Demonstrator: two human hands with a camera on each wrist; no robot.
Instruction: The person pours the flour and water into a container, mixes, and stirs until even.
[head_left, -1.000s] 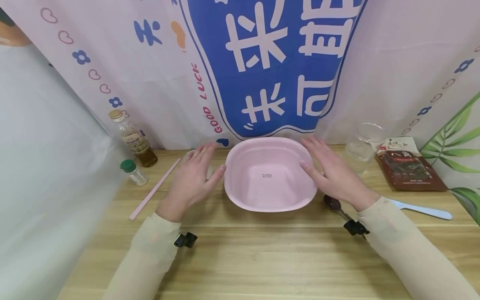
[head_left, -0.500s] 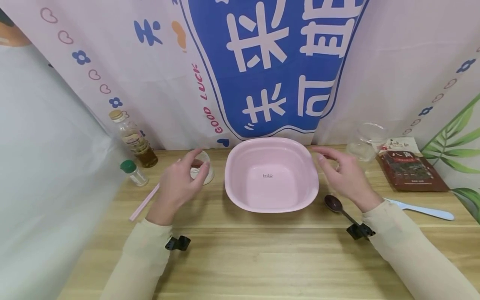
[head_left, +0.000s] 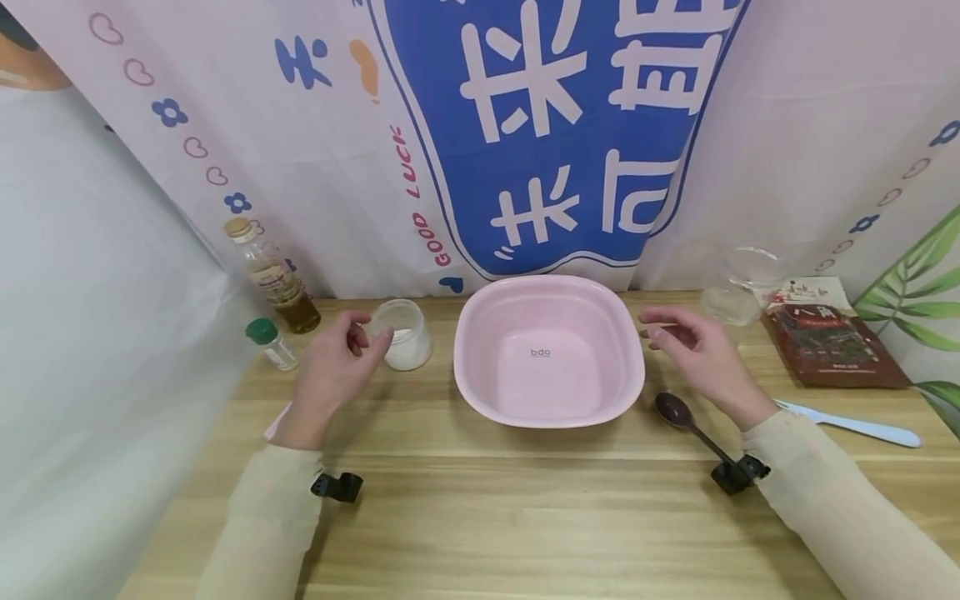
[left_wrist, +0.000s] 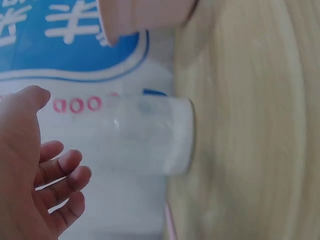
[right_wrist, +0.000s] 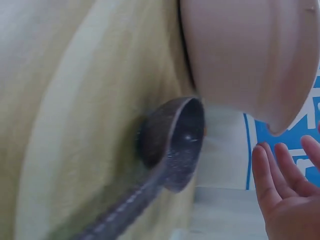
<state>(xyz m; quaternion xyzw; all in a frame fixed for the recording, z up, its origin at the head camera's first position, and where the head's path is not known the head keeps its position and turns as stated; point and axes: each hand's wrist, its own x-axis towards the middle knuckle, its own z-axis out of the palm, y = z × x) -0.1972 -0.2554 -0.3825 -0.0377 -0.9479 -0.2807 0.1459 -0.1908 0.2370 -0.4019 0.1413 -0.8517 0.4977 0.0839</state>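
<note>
A pink basin (head_left: 551, 367) stands at the back middle of the wooden table. My left hand (head_left: 333, 367) hovers beside a clear jar (head_left: 408, 342) with white contents, its fingers loosely bent and holding nothing. In the left wrist view the jar (left_wrist: 150, 135) stands apart from the fingertips (left_wrist: 75, 160). To the basin's right my right hand (head_left: 705, 358) is held in the air, relaxed, with nothing in it. Below that hand a dark brown spoon (head_left: 673, 410) lies on the table; the right wrist view shows its bowl (right_wrist: 172, 142) close to the basin (right_wrist: 245, 55).
Back left stand an oil bottle (head_left: 279, 287) and a green-capped shaker (head_left: 270, 343). Pink chopsticks (head_left: 277, 421) lie partly under the left hand. At right are a clear container (head_left: 731, 304), a brown spice packet (head_left: 828, 346) and a light blue utensil (head_left: 862, 426). A printed curtain hangs behind.
Both hands have moved outward from the basin's sides. The left has drawn back left, uncovering the jar; its fingers and the right hand's are more bent now. The basin stays put.
</note>
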